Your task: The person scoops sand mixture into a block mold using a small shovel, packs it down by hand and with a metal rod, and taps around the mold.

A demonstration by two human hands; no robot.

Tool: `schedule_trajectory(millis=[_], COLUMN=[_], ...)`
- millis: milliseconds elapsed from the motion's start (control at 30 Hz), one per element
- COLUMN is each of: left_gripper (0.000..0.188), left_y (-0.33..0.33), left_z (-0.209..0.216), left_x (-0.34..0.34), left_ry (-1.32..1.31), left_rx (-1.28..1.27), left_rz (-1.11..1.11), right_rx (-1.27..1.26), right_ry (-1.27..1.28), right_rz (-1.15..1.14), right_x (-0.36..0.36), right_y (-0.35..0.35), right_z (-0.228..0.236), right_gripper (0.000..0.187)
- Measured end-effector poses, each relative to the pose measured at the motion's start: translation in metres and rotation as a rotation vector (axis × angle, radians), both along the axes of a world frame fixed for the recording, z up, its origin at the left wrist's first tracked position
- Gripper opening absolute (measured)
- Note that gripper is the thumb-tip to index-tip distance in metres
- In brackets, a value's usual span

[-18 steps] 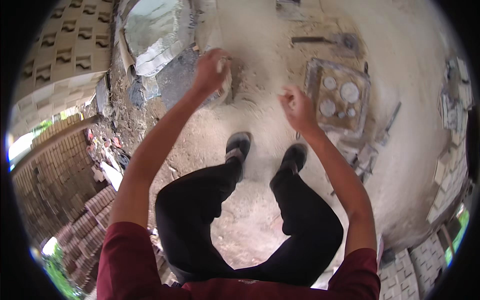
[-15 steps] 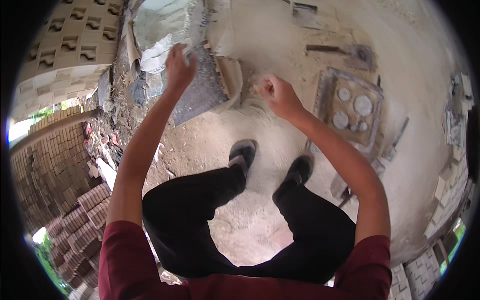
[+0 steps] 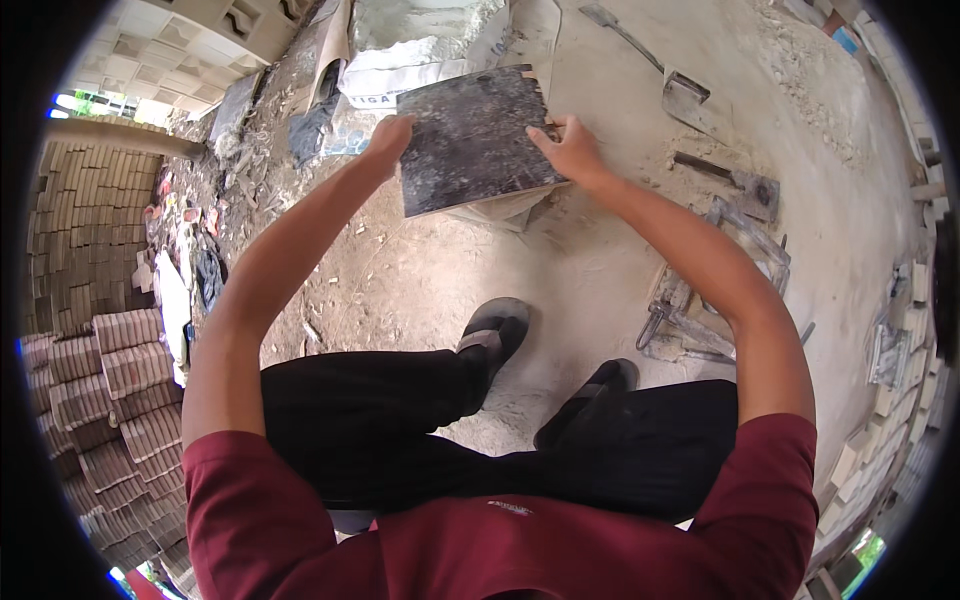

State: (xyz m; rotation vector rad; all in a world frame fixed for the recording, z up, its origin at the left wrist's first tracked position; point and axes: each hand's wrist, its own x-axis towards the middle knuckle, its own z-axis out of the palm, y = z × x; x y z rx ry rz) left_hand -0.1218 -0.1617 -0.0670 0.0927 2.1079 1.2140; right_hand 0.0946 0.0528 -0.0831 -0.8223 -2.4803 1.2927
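I'd guess the dark speckled board is stiff, mod. weight, poss. slick w/ dust; best held by opp. side edges. I've L hand & R hand clamped there, board between, near the open powder sack. Vs earlier frame, R hand's gone from clear of it to its edge.

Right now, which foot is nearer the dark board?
The left foot: it is set forward, toward the dark board; the right foot is farther back.
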Motion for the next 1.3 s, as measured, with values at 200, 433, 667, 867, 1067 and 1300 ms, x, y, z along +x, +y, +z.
schedule_trajectory(millis=[200, 433, 667, 867, 1067, 1300], left_gripper=[0.041, 0.048, 0.064, 0.051, 0.048, 0.052], left_y=[0.034, 0.051, 0.020, 0.011, 0.004, -0.012], left_z=[0.054, 0.071, 0.002, 0.001, 0.004, -0.015], left_x=[0.006, 0.003, 0.037, 0.052, 0.046, 0.032], left_ry=[-0.030, 0.106, 0.148, -0.272, -0.170, -0.150], left_rx=[0.141, 0.200, -0.249, 0.023, -0.022, -0.103], left_rz=[-0.032, -0.116, -0.353, -0.017, 0.085, 0.113], right_rx=[-0.228, -0.369, -0.258, -0.264, -0.229, -0.152], right_ry=[0.168, 0.212, -0.083, -0.124, -0.147, -0.150], right_rz=[-0.163, -0.199, -0.291, -0.254, -0.219, -0.161], right_x=[0.006, -0.004, 0.015, -0.003, -0.024, -0.031], right_y=[0.041, 0.072, 0.015, 0.011, 0.004, -0.005], right_z=[0.001, 0.040, -0.010, 0.002, 0.009, -0.003], right_gripper=[0.071, 0.065, 0.073, 0.069, 0.068, 0.070])
